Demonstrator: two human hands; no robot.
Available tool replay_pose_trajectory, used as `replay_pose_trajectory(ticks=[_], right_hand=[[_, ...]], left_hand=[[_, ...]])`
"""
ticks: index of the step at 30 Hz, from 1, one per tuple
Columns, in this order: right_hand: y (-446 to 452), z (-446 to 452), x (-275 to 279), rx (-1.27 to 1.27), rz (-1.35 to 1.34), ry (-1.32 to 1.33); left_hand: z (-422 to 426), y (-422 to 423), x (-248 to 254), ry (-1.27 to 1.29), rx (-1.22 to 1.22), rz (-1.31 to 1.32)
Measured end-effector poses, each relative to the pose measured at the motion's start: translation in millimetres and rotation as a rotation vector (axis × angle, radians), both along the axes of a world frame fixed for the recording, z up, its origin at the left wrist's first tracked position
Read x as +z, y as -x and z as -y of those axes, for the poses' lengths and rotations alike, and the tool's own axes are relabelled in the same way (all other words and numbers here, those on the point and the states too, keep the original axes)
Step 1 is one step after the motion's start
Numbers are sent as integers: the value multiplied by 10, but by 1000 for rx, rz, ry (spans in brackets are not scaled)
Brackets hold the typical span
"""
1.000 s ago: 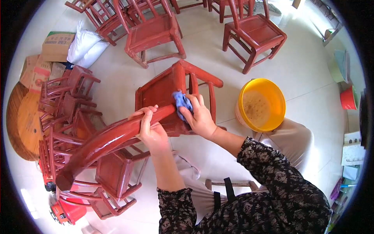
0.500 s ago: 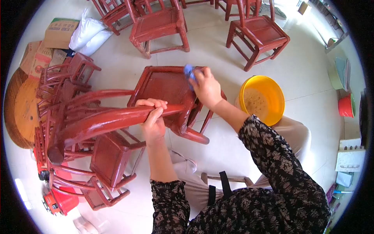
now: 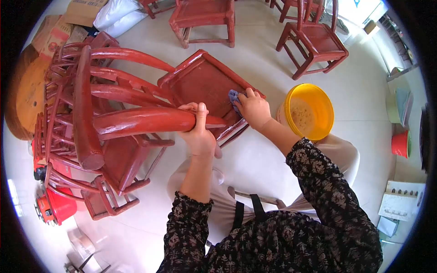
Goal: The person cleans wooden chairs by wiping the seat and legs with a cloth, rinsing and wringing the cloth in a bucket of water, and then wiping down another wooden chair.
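Note:
A red wooden chair (image 3: pixel 200 84) is tilted in front of me, its curved back reaching to the left. My left hand (image 3: pixel 199 129) is wrapped round the thick side post of its back, near the seat. My right hand (image 3: pixel 253 109) presses a blue cloth (image 3: pixel 235 101) onto the seat, close to its right edge. Part of the cloth is hidden under the fingers. To the right of that hand stands a yellow bucket (image 3: pixel 325 111) with cloudy liquid inside.
Small red chairs (image 3: pixel 120 164) are crowded at the left beside round wooden boards (image 3: pixel 32 98). More red chairs (image 3: pixel 318 41) stand at the top. White sacks (image 3: pixel 119 17) and cardboard lie at the upper left. A red bucket (image 3: pixel 61 204) is at the lower left.
The held chair has turned, so its back slats and more of its seat show. My right hand and the cloth have moved to the seat's right side. My left hand still grips the post.

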State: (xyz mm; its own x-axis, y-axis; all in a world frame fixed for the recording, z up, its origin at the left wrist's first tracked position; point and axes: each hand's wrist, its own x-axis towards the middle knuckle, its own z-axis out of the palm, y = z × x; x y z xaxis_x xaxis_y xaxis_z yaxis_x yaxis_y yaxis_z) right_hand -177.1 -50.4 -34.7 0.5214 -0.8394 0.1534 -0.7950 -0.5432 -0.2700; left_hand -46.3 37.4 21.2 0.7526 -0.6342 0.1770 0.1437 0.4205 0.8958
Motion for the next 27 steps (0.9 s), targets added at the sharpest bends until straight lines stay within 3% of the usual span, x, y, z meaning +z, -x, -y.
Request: replay_pose_trajectory(ticks=[10,13,15,22,25,27], right_hand=[[-107,-212,-94,8,-32,-54],[-57,-262,-173,-18,-33,-97],[-32,-295,-227,-23,-21,-123],[19,-621,-386,36,-83,-251],[-32,-650,-348,78,-120,-274],[-124,-565,-324,95,-165,-280]], left_hand=[[-218,-227,59,-66,222,-88],[-354,-329,-161,-27,153,-94],[-464,-320,-238,43,47,50],[-790,-359,-420,51,-46,-44],[-821,-462,-473,32,-15,-60],[-757,-513,-480,-56,178,-57]])
